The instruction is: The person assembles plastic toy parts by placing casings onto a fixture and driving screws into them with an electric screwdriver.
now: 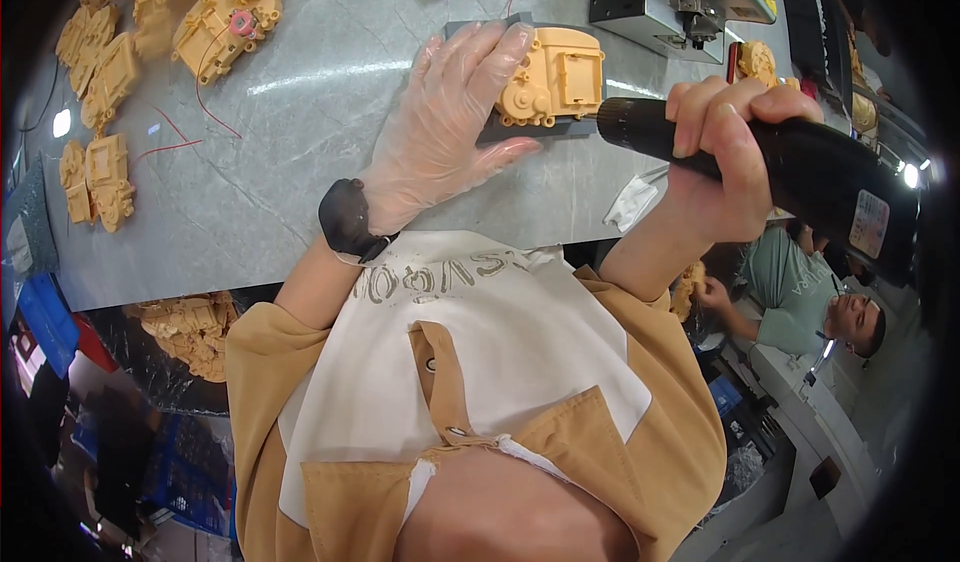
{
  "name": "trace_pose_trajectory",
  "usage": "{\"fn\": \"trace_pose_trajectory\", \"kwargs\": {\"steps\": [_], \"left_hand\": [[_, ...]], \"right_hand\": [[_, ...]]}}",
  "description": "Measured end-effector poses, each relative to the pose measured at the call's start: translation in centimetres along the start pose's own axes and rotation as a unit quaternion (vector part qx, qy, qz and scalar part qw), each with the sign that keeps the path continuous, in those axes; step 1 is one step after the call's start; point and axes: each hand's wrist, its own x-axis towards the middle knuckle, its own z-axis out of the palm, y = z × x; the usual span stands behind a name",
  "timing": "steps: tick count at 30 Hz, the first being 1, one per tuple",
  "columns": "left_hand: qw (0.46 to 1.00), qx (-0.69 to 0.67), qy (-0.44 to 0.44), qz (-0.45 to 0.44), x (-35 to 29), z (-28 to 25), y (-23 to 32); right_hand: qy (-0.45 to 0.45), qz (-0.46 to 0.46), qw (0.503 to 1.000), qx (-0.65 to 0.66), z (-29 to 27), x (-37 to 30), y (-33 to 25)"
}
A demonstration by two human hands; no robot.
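Note:
A yellow plastic housing (560, 74) with a round boss and a raised rectangular frame rests in a dark grey block fixture (572, 128) on the table. My left hand (440, 112), in a clear plastic glove, steadies its left side, fingers across the far part and thumb along the near edge. In my bare right hand (722, 142) is a black electric screwdriver (830, 187), fingers wrapped round its body. The screwdriver's ribbed collar points left, close to the housing's near right corner. Its bit is too small to make out.
Several yellow housings (108, 80) are piled at the far left, one carrying a pink part (243, 24) and red wire. A metal machine (690, 7) stands at the back right. A crumpled white wrapper (635, 200) lies near the front edge. A co-worker (795, 287) is at the right.

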Motion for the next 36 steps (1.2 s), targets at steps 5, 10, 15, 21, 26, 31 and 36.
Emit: {"fn": "trace_pose_trajectory", "kwargs": {"steps": [5,10,15,21,26,31,36], "left_hand": [[1.0,-0.009,0.004,-0.008,0.7,0.2,0.0],[0.998,0.057,0.015,-0.013,1.8,-0.5,0.7],[0.999,0.052,0.013,-0.005,1.4,-0.2,0.2],[0.999,0.047,0.025,0.011,2.0,0.5,0.5],[0.999,0.018,0.004,0.033,1.8,0.3,-0.8],[0.999,0.02,0.002,0.031,1.9,0.6,-1.4],[0.999,0.007,0.01,0.029,1.8,0.8,-1.4]], "right_hand": [[0.005,-0.032,0.998,0.05,0.6,0.5,0.9],[0.003,-0.041,0.998,0.047,0.6,0.3,1.3],[0.067,-0.058,0.994,0.069,-1.7,0.2,0.0],[0.251,-0.159,0.954,0.038,-8.1,6.7,1.0],[0.204,-0.127,0.971,-0.011,-7.4,8.9,3.2],[0.151,-0.029,0.986,0.066,-5.6,3.8,0.6],[-0.024,-0.087,0.98,0.177,-0.5,-0.4,-0.5]]}}
